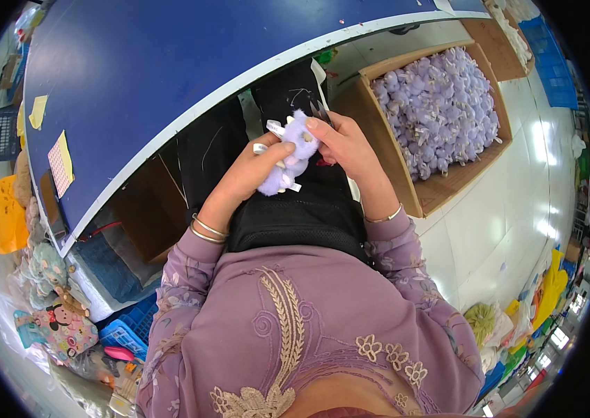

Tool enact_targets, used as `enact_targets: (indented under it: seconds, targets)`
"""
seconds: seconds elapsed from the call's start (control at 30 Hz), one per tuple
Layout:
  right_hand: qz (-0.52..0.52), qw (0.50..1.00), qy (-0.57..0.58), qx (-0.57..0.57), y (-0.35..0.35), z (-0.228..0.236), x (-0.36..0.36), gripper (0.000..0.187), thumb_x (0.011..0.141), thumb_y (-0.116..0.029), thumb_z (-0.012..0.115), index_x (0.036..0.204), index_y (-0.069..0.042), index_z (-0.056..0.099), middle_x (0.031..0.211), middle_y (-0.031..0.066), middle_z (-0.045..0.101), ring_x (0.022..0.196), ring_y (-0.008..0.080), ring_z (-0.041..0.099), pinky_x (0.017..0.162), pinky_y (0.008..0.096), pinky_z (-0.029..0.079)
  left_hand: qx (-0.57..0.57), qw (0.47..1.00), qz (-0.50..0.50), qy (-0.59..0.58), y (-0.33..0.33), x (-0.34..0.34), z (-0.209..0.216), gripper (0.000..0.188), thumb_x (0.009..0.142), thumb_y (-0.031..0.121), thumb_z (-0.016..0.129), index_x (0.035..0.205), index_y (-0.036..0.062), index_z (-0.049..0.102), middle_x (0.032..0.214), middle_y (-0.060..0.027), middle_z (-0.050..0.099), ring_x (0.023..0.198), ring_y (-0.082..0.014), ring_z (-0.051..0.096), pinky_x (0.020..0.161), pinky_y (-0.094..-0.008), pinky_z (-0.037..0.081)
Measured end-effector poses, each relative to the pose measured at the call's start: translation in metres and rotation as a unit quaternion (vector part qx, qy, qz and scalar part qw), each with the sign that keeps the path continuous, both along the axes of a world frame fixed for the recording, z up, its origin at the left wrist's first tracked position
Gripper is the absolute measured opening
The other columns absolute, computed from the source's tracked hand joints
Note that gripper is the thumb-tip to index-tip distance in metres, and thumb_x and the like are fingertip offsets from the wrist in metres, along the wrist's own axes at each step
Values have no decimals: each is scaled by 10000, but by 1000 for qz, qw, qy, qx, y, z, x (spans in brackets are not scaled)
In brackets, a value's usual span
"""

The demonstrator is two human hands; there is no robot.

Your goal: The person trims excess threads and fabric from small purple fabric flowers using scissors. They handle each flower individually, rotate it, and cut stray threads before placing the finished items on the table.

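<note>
Over my lap, small fluffy lilac plush (pixel 295 157) with white tags and pale horn-like bits is held between both hands. Whether it is one toy or two pressed together I cannot tell. My left hand (pixel 256 167) is closed on its left side, thumb across the front. On the other side, the thumb of my right hand (pixel 342 146) presses the plush's upper part. Dark pointed blades of small scissors (pixel 319 111) stick up from that same hand; a bit of red shows below the fingers, and the grip is mostly hidden.
An open cardboard box (pixel 434 198) heaped with similar lilac plush toys (pixel 438 104) stands to my right. The blue table (pixel 169 63) with a pale edge spans ahead and left, bearing a sticker sheet (pixel 61 164). Blue crates (pixel 127 327) and bagged goods lie lower left.
</note>
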State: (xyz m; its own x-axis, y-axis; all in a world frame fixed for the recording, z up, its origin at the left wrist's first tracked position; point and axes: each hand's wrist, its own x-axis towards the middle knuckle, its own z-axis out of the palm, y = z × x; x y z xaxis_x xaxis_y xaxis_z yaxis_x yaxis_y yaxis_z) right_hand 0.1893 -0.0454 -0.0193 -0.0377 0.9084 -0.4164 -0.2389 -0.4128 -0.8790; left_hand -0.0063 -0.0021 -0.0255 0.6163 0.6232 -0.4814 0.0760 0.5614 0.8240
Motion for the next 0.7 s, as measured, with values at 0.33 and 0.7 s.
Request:
enact_targets:
  seconds: [0.33, 0.7]
  targets:
    - [-2, 997, 71, -18, 3, 10, -12, 367, 875, -366, 695, 956, -29, 574, 620, -22, 473, 473, 22, 355, 400, 195, 252, -146, 989, 19, -24, 5, -1, 3, 485, 969, 427, 468, 1101, -18, 609, 931, -129, 679, 735, -214, 684, 624, -292, 555]
    - [9, 998, -47, -49, -1, 12, 8, 329, 786, -192, 626, 1027, 31, 598, 653, 0, 542, 506, 53, 445, 427, 216, 345, -54, 998, -19, -26, 1, 6, 1, 458, 997, 426, 450, 1091, 12, 623, 960, -86, 668, 869, -178, 661, 757, -289, 531]
